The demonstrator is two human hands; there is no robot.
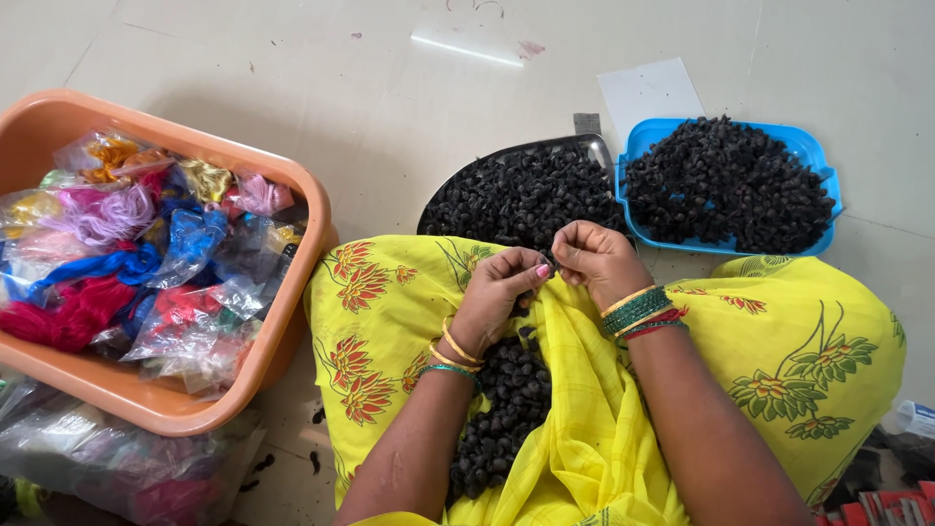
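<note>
Black, small and bead-like, a single piece (548, 261) sat pinched between the fingertips of both hands, just above the person's lap. The left hand (499, 292) had its grip closed on the piece from one side, and the right hand (594, 261) had its grip closed on it from the other, so the two hands touched. Both wrists wore bangles. Below the hands, a heap of the same black pieces (502, 409) lay in a fold of yellow flowered cloth (390, 302) across the lap. Just beyond the hands, a dark metal tray (589, 144) and a blue plastic tray (818, 180) stood side by side on the pale floor (390, 88), each piled with black pieces. To the left, an orange tub (292, 282) held bags of coloured thread.
</note>
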